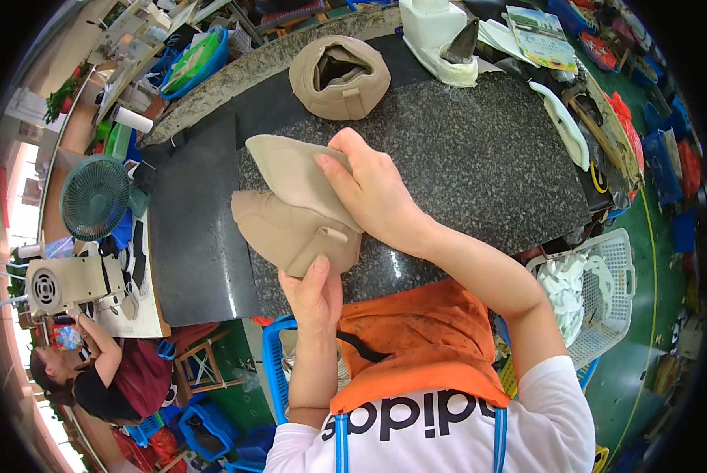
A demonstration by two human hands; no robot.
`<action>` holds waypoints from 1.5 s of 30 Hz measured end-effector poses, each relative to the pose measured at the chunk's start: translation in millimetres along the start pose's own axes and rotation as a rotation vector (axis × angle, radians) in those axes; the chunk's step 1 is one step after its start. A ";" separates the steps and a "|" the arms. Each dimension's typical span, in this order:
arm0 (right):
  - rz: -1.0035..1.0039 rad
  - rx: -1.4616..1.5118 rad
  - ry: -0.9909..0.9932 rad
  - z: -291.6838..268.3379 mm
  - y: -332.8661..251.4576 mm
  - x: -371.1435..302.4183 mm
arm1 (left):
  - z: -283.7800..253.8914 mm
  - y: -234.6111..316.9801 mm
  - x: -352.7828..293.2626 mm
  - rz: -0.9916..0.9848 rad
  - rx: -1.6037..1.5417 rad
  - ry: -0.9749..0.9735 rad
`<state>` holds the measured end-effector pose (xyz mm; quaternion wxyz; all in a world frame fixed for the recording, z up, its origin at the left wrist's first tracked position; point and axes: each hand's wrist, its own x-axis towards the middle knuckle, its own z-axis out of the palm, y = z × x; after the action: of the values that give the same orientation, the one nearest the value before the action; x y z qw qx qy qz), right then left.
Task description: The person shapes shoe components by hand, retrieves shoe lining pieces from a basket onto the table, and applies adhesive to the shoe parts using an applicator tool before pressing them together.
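Both my hands hold a beige sewn piece that looks like a boot upper (294, 236), with a small pull loop on its lower part. My left hand (315, 296) grips its lower edge, thumb in front and fingers mostly hidden behind. My right hand (373, 189) is closed on the raised upper flap, thumb on the near face, fingertips behind it. The flap's pointed corner sticks out to the left. Beyond my hands, a second beige upper (340, 106) stands on the dark stone tabletop (479, 173), its opening showing a dark inside and its loop toward me.
At the far edge stands a white cut-open plastic bottle (448, 71) holding a dark pointed thing. A white basket (617, 296) of white strips sits at the right. On the left are a green fan (95, 197), a sewing machine (65, 284) and a seated person (101, 378).
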<state>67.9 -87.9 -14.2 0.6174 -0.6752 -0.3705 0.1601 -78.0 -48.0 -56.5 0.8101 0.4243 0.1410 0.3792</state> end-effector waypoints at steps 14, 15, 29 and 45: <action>-0.108 -0.413 -0.158 2.7 -4.7 2.2 | -18.4 18.5 6.8 -0.279 -0.134 -0.213; -0.094 -0.422 -0.144 0.2 -8.3 2.7 | -18.3 16.8 6.3 -0.314 -0.218 -0.236; -0.663 -0.370 -0.092 -28.7 -25.3 -39.1 | -13.7 16.2 0.4 -0.271 -0.174 -0.358; -0.339 -0.342 -0.490 -54.0 -13.9 -45.0 | -16.8 34.8 25.3 -0.255 -0.470 -0.128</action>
<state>69.7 -158.5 -1.7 0.4057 -0.6391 -0.6364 0.1482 -87.4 -7.4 -36.6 0.9348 0.2266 0.0500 0.2689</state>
